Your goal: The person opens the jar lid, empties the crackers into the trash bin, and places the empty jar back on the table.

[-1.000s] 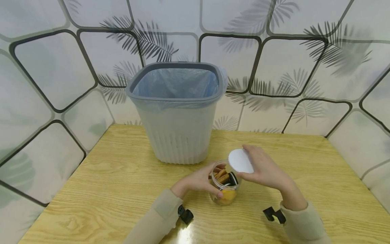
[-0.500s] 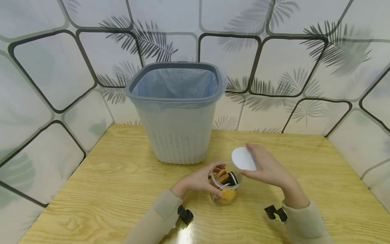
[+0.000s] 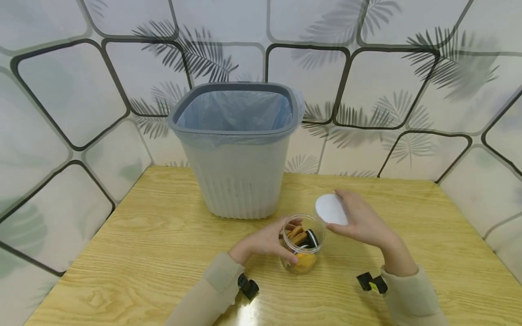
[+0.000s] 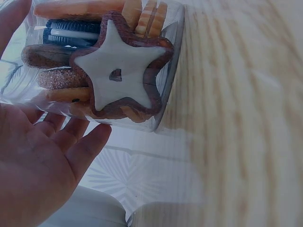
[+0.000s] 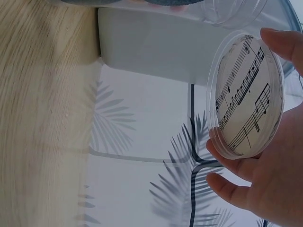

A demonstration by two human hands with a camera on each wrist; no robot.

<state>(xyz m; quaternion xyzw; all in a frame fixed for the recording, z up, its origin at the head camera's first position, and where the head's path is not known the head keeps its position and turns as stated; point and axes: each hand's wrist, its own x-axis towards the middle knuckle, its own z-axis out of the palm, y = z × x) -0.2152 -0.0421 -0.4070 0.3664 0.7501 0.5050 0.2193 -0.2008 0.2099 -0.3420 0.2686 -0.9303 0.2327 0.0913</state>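
The transparent round jar (image 3: 320,248) stands uncovered on the yellowish wooden table (image 3: 155,244); the left hand (image 3: 266,240) curls its fingers around its side. The right hand (image 3: 364,226) pinches a round white lid (image 3: 331,209) between thumb and fingers, apart from the jar. The jar contains a black-and-white sandwich biscuit (image 3: 311,238) and a white-iced star-shaped biscuit (image 4: 118,61). Behind stands a pale, grey-rimmed plastic bin (image 3: 240,176).
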